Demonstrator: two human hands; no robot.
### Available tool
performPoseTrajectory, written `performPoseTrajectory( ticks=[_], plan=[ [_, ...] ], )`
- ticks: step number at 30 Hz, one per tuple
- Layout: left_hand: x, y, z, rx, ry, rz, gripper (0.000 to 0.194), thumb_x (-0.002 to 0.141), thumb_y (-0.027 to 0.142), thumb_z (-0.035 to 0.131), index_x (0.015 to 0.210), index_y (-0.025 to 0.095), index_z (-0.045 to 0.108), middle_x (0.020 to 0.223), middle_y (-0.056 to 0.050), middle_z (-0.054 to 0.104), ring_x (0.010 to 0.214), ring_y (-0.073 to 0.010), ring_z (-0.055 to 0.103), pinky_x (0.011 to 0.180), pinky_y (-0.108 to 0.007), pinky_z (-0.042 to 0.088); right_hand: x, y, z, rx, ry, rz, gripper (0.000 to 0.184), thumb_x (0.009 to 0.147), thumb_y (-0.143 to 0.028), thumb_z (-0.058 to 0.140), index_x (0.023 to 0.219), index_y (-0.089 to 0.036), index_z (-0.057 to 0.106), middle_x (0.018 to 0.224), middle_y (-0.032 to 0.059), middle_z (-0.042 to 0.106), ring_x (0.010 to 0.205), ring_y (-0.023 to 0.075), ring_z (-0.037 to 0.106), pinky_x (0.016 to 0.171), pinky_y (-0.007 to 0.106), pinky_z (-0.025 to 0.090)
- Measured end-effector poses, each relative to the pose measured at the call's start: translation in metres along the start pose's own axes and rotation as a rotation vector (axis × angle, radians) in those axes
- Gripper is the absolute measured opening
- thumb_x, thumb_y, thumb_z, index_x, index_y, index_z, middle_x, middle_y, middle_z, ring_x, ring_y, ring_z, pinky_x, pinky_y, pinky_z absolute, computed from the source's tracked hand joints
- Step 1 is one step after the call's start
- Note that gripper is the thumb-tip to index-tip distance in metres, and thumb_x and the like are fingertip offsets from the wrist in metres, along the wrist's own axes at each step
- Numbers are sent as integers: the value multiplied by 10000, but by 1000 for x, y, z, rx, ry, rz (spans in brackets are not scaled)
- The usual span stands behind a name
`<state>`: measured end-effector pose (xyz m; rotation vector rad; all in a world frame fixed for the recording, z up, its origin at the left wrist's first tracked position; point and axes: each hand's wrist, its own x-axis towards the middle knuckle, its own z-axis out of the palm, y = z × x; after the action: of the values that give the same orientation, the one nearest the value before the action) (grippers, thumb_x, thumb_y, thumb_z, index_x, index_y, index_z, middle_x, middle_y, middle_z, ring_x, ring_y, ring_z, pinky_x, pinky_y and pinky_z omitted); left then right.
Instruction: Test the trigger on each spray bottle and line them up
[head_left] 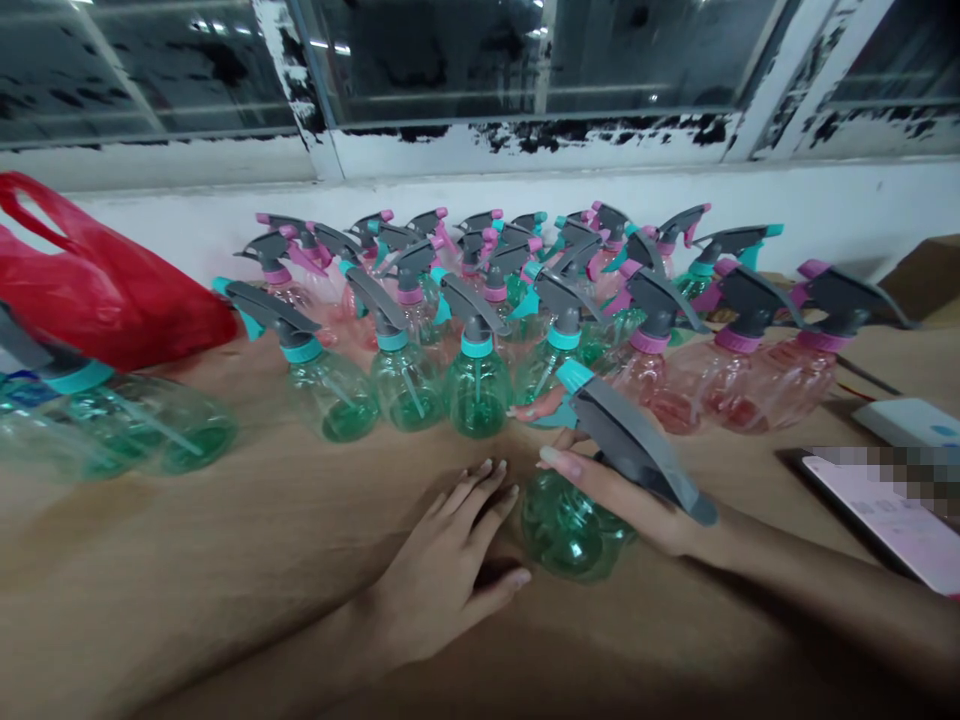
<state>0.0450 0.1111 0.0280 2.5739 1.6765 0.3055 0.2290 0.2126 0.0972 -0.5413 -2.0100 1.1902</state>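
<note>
Dark windows (555, 70) rise behind the table (255, 550), where spray bottles (480, 395) stand in rows toward the far edge. Nearer the front edge, the right hand (641, 500) curls around the neck of a green bottle (574, 535); the left hand (442, 560) lies palm-down, fingers spread. Gripping seems the step in hand; moving it calls for a firm hold.

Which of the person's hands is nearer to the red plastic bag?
The left. The left hand lies to the right of the red plastic bag; the right hand, holding a green spray bottle, is farther right.
</note>
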Motion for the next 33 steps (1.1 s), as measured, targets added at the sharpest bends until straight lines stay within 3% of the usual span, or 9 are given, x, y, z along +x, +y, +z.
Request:
performPoseTrajectory(
  ticks=[19, 22, 27, 33],
  plan=[
    [-1, 0, 1, -3, 8, -6, 623, 915, 488, 461, 1399, 121, 322, 1473, -134, 281, 1348, -283, 237, 1070, -456, 256, 0, -1, 0, -16, 1, 12, 191, 828, -303, 592, 1004, -238, 558, 642, -50, 553, 579, 127, 585, 575, 281, 496],
    [-1, 0, 1, -6, 2, -12, 624, 914, 498, 457, 1399, 128, 325, 1472, -132, 284, 1347, -286, 240, 1070, -460, 254, -1, 0, 1, -18, 6, -4, 196, 827, -299, 593, 1009, -237, 555, 738, -33, 593, 610, 123, 597, 611, 287, 505],
    [1, 1, 0, -1, -38, -20, 615, 917, 495, 449, 1392, 123, 332, 1474, -136, 277, 1348, -282, 238, 1064, -462, 267, 0, -3, 0, 14, -6, 5, 187, 825, -276, 596, 998, -228, 544, 739, -30, 595, 574, 113, 597, 561, 262, 508],
    [-1, 0, 0, -15, -2, -18, 610, 921, 488, 445, 1408, 150, 302, 1468, -129, 295, 1343, -282, 252, 1052, -480, 277, 1, -5, -2, -70, 30, -79, 176, 801, -256, 598, 972, -237, 560, 869, 4, 640, 750, 156, 637, 679, 291, 522]
  ],
)
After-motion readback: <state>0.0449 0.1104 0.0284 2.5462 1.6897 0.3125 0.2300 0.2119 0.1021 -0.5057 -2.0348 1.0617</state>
